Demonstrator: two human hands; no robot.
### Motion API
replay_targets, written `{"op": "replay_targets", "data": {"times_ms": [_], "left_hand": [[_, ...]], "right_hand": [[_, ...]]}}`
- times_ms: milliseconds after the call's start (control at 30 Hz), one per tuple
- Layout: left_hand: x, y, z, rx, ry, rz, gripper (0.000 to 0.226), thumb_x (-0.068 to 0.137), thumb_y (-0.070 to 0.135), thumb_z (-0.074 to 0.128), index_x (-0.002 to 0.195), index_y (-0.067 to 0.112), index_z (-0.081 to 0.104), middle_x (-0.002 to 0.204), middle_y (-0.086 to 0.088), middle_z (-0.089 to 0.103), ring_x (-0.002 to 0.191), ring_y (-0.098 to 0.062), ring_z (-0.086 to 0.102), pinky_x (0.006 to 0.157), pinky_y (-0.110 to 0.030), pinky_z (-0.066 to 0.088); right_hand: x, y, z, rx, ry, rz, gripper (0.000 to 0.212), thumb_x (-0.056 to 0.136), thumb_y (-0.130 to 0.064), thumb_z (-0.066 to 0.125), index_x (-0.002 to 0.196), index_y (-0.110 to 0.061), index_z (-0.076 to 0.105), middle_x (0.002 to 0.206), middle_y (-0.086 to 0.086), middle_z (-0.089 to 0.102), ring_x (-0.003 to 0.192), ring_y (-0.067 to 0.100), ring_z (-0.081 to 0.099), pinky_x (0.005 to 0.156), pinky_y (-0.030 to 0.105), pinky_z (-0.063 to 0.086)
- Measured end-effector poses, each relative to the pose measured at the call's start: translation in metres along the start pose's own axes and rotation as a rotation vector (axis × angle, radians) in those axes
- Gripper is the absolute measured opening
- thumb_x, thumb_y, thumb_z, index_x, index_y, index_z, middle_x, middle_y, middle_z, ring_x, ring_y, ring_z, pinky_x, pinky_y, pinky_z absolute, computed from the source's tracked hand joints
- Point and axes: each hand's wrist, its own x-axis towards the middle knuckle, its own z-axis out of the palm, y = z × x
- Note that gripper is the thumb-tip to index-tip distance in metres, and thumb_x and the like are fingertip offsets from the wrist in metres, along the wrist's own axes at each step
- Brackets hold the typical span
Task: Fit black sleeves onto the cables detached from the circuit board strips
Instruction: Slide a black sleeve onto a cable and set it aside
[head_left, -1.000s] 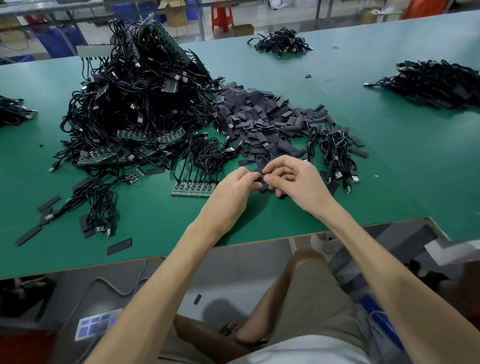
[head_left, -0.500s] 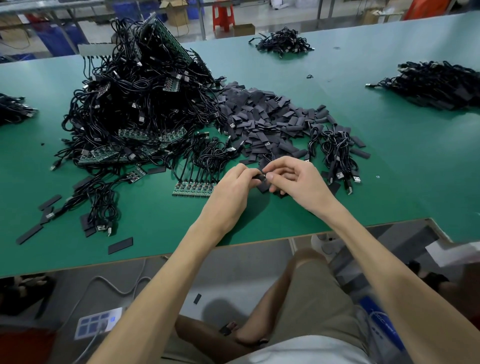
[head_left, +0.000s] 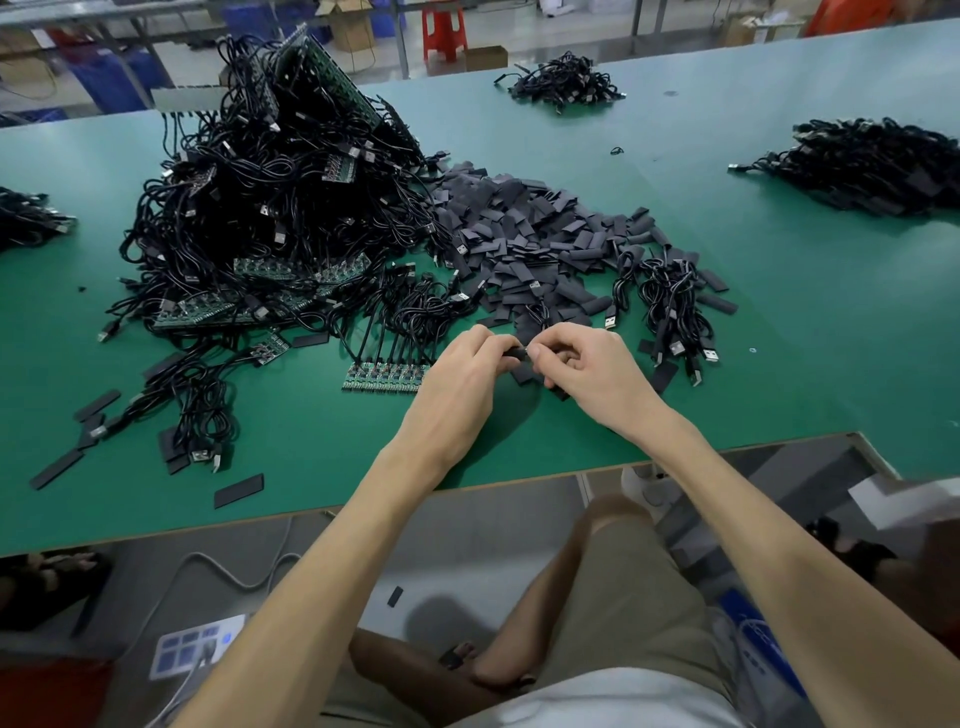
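Mid-frame, left hand (head_left: 462, 374) and right hand (head_left: 592, 374) pinch one black sleeve (head_left: 514, 354), fingers curled; bare table (head_left: 311, 441) runs to near edge.

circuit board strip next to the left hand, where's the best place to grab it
Probably the left short end, grip coming from the left: the circuit board strip lies flat, cables stand along its far long edge, and the left hand sits at its right end.
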Motion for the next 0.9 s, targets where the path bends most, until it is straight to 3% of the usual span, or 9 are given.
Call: {"op": "replay_targets", "data": {"times_ms": [200,367,600,700,900], "left_hand": [[0.000,-0.004,0.004,0.033,-0.002,0.041,0.029,0.100,0.010,0.061,0.129,0.005,0.062,0.105,-0.009,0.060,0.099,-0.028,0.059,0.080,-0.046,0.053],[0.000,-0.006,0.005,0.029,-0.014,0.055,0.034,0.099,0.007,0.060,0.133,0.004,0.060,0.106,-0.010,0.060,0.099,-0.028,0.059,0.083,-0.046,0.053],[0.001,-0.002,0.001,-0.058,0.015,0.028,0.039,0.100,0.019,0.062,0.136,0.005,0.060,0.112,-0.009,0.061,0.102,-0.028,0.061,0.086,-0.043,0.052],[0.001,-0.003,-0.002,-0.132,0.085,-0.017,0.037,0.096,0.017,0.068,0.131,0.007,0.062,0.117,-0.006,0.060,0.094,-0.019,0.060,0.083,-0.036,0.051],[0.003,-0.009,-0.010,-0.267,0.181,-0.102,0.028,0.089,0.010,0.076,0.116,0.005,0.072,0.099,-0.001,0.066,0.080,-0.016,0.065,0.077,-0.032,0.056]], "right_hand": [[-0.001,-0.001,0.000,-0.004,-0.019,0.001,0.014,0.100,-0.019,0.062,0.090,-0.019,0.072,0.071,0.010,0.071,0.058,0.008,0.059,0.062,0.022,0.049],[-0.001,-0.002,0.000,0.032,0.000,0.007,0.015,0.099,-0.021,0.065,0.088,-0.016,0.074,0.068,-0.004,0.071,0.054,0.005,0.061,0.056,0.015,0.046],[-0.001,-0.002,0.000,0.071,0.055,0.011,0.015,0.096,-0.020,0.070,0.081,-0.017,0.074,0.064,-0.007,0.070,0.050,0.010,0.063,0.053,0.014,0.045],[0.000,-0.002,-0.002,0.081,0.087,0.024,0.015,0.097,-0.020,0.069,0.083,-0.018,0.073,0.066,-0.007,0.072,0.050,0.009,0.063,0.053,0.014,0.045],[0.000,-0.004,-0.004,0.096,0.098,0.046,0.014,0.097,-0.016,0.069,0.083,-0.018,0.072,0.062,-0.009,0.070,0.045,0.003,0.057,0.050,0.015,0.044]]}}
